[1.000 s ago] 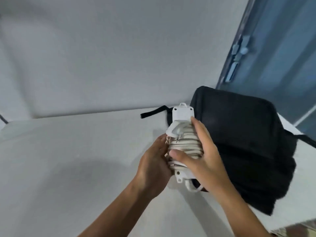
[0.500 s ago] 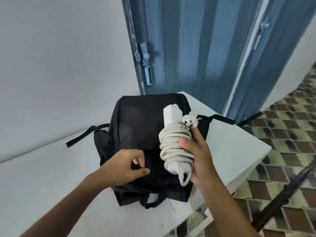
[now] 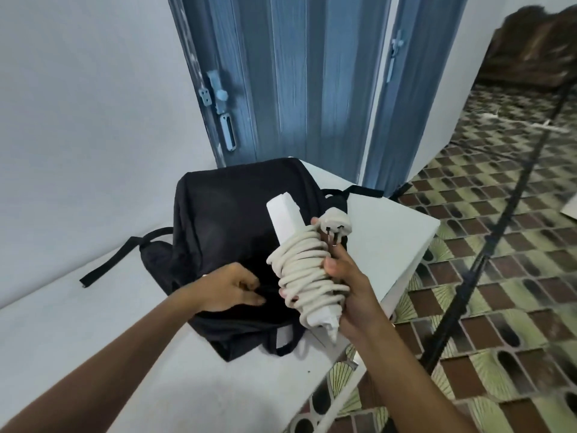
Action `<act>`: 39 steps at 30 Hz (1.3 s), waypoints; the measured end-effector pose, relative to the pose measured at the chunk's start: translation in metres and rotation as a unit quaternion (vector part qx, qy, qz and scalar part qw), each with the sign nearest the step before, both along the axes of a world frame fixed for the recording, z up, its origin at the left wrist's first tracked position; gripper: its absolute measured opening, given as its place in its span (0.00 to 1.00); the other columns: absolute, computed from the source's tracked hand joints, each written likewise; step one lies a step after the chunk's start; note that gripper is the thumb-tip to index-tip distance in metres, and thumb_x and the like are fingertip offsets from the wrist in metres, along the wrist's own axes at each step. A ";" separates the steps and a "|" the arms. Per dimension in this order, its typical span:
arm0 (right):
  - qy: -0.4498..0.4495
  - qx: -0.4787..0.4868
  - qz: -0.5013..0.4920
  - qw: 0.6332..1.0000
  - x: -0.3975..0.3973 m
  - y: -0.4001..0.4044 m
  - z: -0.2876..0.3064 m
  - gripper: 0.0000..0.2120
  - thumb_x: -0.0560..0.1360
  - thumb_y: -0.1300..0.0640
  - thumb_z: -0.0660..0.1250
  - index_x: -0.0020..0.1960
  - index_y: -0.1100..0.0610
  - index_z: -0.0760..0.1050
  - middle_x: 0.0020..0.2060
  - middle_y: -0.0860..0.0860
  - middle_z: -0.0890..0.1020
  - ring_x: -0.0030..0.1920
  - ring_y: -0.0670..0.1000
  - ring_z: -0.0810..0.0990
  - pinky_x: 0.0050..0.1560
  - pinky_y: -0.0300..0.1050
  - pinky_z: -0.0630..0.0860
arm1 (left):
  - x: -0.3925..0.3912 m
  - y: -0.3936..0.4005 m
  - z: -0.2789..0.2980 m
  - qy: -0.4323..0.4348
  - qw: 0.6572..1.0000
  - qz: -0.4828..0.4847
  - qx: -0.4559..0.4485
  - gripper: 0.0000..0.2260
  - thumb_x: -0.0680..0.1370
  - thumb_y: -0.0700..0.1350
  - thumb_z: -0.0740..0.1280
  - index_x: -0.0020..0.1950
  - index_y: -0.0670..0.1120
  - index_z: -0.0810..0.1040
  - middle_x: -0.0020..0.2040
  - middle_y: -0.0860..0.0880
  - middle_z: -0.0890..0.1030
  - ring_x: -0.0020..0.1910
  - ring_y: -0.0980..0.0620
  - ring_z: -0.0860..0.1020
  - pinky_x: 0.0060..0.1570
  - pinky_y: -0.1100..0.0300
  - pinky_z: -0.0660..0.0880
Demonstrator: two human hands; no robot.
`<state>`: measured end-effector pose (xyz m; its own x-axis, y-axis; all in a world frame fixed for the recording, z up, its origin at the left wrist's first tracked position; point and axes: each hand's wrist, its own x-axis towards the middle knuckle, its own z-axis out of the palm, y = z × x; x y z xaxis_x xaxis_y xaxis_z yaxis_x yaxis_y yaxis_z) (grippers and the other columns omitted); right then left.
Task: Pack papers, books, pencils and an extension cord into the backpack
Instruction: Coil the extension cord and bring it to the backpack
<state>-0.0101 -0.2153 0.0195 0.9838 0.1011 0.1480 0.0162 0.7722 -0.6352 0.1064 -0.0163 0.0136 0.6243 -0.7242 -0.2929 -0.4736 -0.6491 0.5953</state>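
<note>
A black backpack (image 3: 237, 210) lies flat on the white table (image 3: 93, 332), its straps trailing left and right. My right hand (image 3: 346, 285) grips a white extension cord (image 3: 299, 264), its cable wound round the socket strip and its plug sticking up at the top, held tilted just above the backpack's near right part. My left hand (image 3: 229, 287) rests on the backpack's near edge with its fingers curled into the dark fabric there. No papers, books or pencils are in view.
The table's right corner (image 3: 431, 226) ends over a brown and green tiled floor (image 3: 499, 276). A blue folding door (image 3: 296, 82) stands behind the backpack. A dark thin pole (image 3: 487, 245) slants across the floor on the right.
Earlier both hands held the cord left of the backpack. My left hand has let go and gone to the backpack's near edge; my right hand alone carries the cord over the bag.
</note>
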 end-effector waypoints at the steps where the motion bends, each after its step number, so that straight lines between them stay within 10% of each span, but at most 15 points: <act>1: -0.002 0.007 0.011 1.000 -0.001 0.002 -0.003 0.31 0.60 0.53 0.81 0.62 0.52 0.77 0.49 0.54 0.79 0.46 0.52 0.78 0.49 0.46 0.75 | 0.003 0.001 0.008 0.033 0.999 0.022 -0.031 0.16 0.75 0.46 0.71 0.32 0.42 0.70 0.29 0.51 0.66 0.31 0.53 0.64 0.34 0.60 0.63; 7: -0.047 0.017 0.104 0.993 0.003 0.009 -0.003 0.31 0.69 0.56 0.74 0.71 0.52 0.70 0.61 0.57 0.78 0.56 0.58 0.79 0.55 0.56 0.76 | 0.037 0.002 0.080 -0.124 0.976 0.087 -0.156 0.09 0.80 0.42 0.64 0.40 0.42 0.75 0.34 0.54 0.75 0.34 0.59 0.71 0.40 0.62 0.69; 14: 0.094 -0.085 0.061 0.990 0.015 0.032 0.007 0.29 0.61 0.62 0.77 0.61 0.62 0.75 0.45 0.60 0.80 0.42 0.55 0.81 0.41 0.46 0.79 | 0.056 -0.017 0.160 -0.331 0.913 0.033 -0.235 0.08 0.80 0.43 0.63 0.41 0.44 0.74 0.33 0.53 0.73 0.34 0.56 0.71 0.39 0.61 0.68; 22: 0.258 0.091 0.132 0.953 0.064 0.065 0.014 0.27 0.70 0.53 0.71 0.65 0.66 0.75 0.61 0.64 0.77 0.62 0.63 0.75 0.62 0.58 0.73 | 0.063 -0.020 0.177 -0.307 0.906 0.030 -0.289 0.12 0.79 0.41 0.64 0.38 0.53 0.73 0.33 0.56 0.74 0.34 0.61 0.72 0.38 0.67 0.68; 25: 0.250 0.081 0.095 0.960 0.090 0.081 0.013 0.27 0.72 0.48 0.65 0.64 0.67 0.75 0.60 0.65 0.78 0.59 0.64 0.77 0.51 0.57 0.80 | 0.062 -0.021 0.183 -0.294 0.906 0.028 -0.302 0.08 0.79 0.40 0.64 0.40 0.45 0.76 0.34 0.53 0.76 0.35 0.58 0.73 0.40 0.64 0.70; 32: 0.289 0.017 0.037 0.956 0.143 0.109 0.019 0.17 0.67 0.52 0.68 0.47 0.66 0.82 0.48 0.59 0.84 0.51 0.55 0.83 0.59 0.48 0.76 | 0.057 -0.022 0.184 -0.247 0.916 0.012 -0.317 0.08 0.78 0.41 0.65 0.40 0.43 0.76 0.33 0.51 0.76 0.34 0.58 0.73 0.39 0.61 0.70; 35: 0.305 -0.145 -0.044 0.940 0.163 0.113 0.028 0.15 0.74 0.51 0.65 0.46 0.63 0.82 0.45 0.58 0.85 0.45 0.54 0.83 0.49 0.46 0.77 | 0.056 -0.018 0.185 -0.225 0.915 0.015 -0.336 0.09 0.77 0.44 0.64 0.41 0.40 0.77 0.35 0.45 0.77 0.35 0.54 0.73 0.40 0.55 0.72; 39: 0.234 -0.543 -0.168 0.789 0.175 0.115 0.028 0.22 0.78 0.46 0.58 0.61 0.62 0.75 0.60 0.60 0.79 0.60 0.60 0.76 0.61 0.50 0.71 | 0.056 -0.018 0.186 -0.217 0.916 0.021 -0.337 0.11 0.75 0.46 0.63 0.41 0.38 0.77 0.37 0.39 0.78 0.35 0.52 0.74 0.41 0.54 0.73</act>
